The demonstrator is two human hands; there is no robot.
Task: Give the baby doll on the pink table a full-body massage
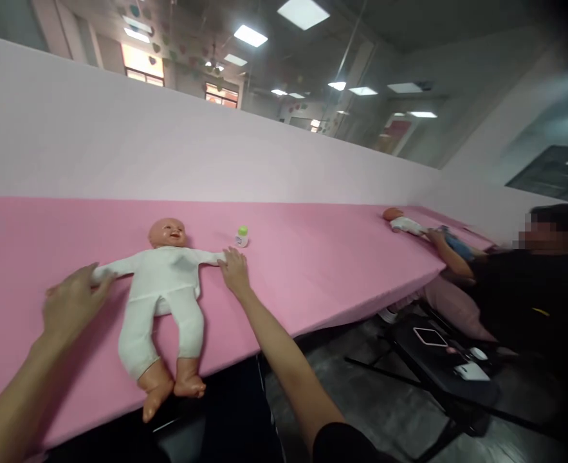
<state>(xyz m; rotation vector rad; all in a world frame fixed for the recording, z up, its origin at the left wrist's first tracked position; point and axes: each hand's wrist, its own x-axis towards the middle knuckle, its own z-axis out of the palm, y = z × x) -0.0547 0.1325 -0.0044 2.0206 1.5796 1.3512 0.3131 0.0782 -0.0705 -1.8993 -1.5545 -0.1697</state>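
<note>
A baby doll in a white long-sleeved top and white trousers lies on its back on the pink-covered table. Both its arms are spread out sideways, and its bare feet reach over the front edge. My left hand is closed around the end of the sleeve at the picture's left, thumb on the near side. At the opposite cuff, my right hand has its fingers over the doll's other hand, which is hidden beneath them. A small white bottle with a green cap stands just beyond my right hand.
Along the table's back runs a white wall with glass above. At the far right a seated person in black handles a second doll. A black folding chair holds a phone and small items.
</note>
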